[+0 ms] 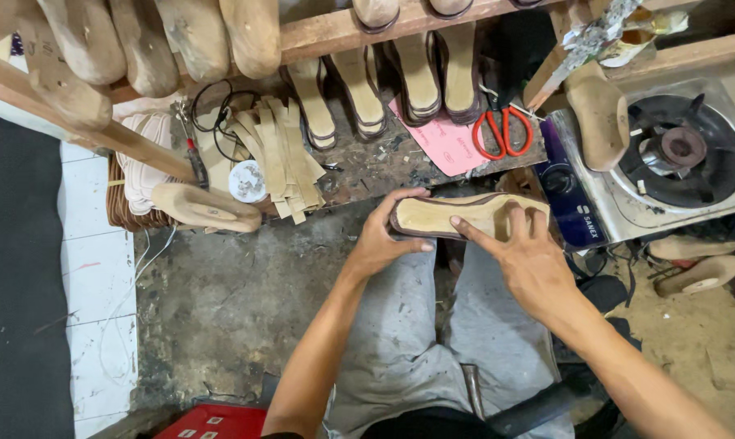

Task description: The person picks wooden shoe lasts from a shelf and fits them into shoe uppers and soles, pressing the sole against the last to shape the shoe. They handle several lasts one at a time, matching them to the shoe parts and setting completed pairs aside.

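Rough concrete floor is seen below grey-trousered knees. At centre, a sole is gripped at its 9 o'clock end by the left hand and pressed by the right hand's fingers. Beyond, a scarred workbench carries scissors; a stove sits at 2 o'clock.

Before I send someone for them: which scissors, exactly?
Look at the gas stove on the right. Just left of it, on the cluttered bench, the scissors lie beside a pink paper. Their orange-red handles are unlike anything nearby.
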`<state>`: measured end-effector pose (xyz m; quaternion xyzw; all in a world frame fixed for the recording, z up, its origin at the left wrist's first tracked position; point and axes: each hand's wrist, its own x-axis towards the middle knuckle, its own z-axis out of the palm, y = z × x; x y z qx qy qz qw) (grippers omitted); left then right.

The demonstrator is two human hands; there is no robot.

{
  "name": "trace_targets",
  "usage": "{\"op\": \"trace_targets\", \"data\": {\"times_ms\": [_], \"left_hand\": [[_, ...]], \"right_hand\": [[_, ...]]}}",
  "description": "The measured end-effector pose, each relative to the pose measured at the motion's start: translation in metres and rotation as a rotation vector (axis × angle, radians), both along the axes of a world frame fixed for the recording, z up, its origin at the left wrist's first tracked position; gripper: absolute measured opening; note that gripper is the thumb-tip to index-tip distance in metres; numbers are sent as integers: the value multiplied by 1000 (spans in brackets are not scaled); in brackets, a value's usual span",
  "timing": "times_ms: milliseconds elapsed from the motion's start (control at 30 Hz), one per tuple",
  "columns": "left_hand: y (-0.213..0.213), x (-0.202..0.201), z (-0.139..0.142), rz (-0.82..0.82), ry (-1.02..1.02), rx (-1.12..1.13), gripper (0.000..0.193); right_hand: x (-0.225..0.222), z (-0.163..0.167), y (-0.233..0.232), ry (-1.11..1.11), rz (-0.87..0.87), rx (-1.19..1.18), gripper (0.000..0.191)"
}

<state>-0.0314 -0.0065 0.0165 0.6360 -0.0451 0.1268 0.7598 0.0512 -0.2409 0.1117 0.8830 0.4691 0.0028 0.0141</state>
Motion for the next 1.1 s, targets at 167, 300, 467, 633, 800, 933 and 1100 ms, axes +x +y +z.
{"op": "trace_targets", "data": {"times_ms": [167,300,467,633,800,933,1100], "left_hand": [[13,-9,-6,39,13,95,65],[22,-18,-5,53,8,159,59],[25,-21,-4,65,-56,217,59],[33,-23,-8,53,-32,206,59],[39,-21,-14,56,-27,182,59],[38,-19,-16,49,-4,149,60],[36,-20,-14,44,-2,166,61]], "right_hand": [[12,24,14,47,116,-190,98],[60,47,42,311,51,-405,65],[136,-13,118,396,337,223,20],[177,-107,164,487,240,-62,17],[186,-149,175,485,193,-184,12],[188,-158,182,519,129,-177,9],[184,-162,190,567,83,-264,11]]}}
